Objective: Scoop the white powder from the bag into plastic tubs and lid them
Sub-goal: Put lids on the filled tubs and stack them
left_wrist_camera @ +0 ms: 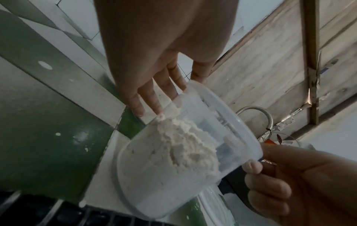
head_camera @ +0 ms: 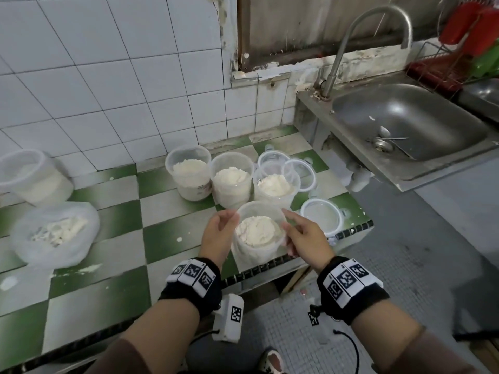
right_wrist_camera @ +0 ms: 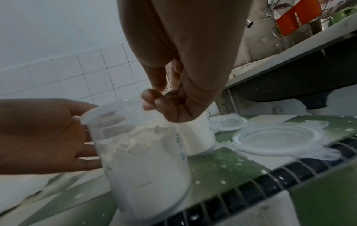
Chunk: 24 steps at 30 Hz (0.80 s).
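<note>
A clear plastic tub point(head_camera: 259, 234) heaped with white powder stands at the counter's front edge, with no lid on it. My left hand point(head_camera: 220, 233) lies against its left wall with the fingers point(left_wrist_camera: 152, 97) straight and the palm point(right_wrist_camera: 48, 134) flat. My right hand point(head_camera: 301, 234) is at the right side of the rim, fingers curled point(right_wrist_camera: 170, 105), and seems to pinch the rim. Three more powder-filled tubs point(head_camera: 229, 182) stand unlidded just behind. Loose clear lids point(head_camera: 321, 215) lie to the right. The open bag of powder point(head_camera: 56, 233) sits at the left.
A large clear tub point(head_camera: 29, 174) stands by the tiled wall at the far left. The steel sink point(head_camera: 410, 122) with its faucet point(head_camera: 378, 22) is to the right, a dish rack point(head_camera: 442, 68) beyond it. Spilled powder dots the green-and-white counter point(head_camera: 113, 279).
</note>
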{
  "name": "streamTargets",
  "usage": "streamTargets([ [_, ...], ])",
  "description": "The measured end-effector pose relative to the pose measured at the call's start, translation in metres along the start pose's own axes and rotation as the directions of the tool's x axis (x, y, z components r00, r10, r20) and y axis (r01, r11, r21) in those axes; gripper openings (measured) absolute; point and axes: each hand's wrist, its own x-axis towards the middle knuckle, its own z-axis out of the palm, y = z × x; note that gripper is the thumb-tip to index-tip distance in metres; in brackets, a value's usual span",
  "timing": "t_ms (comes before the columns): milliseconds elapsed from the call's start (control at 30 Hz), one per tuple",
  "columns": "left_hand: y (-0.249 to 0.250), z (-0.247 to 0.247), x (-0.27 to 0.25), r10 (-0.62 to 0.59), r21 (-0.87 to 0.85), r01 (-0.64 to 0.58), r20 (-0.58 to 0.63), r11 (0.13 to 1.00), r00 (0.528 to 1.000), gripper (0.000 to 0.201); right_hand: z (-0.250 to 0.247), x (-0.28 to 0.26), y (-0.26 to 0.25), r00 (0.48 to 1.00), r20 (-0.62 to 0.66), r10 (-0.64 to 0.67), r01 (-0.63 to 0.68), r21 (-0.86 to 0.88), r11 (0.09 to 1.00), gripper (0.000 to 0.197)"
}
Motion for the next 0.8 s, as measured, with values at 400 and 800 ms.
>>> streamTargets([
  [400, -0.011, 0.013, 0.006, -0.023, 0.021, 0.021, 0.090, 1.000, 0.996, 0.037, -0.043, 0.032, 0.110, 0.712, -0.474, 0.518, -0.485, 0.200, 0.851, 0.065],
  [800, -0.010, 0.014, 0.002, -0.007, 0.018, 0.005, 0.117, 1.000, 0.993, 0.031, -0.052, 0.036, 0.093, 0.617, -0.411, 0.671, -0.296, 0.668, 0.682, 0.020],
])
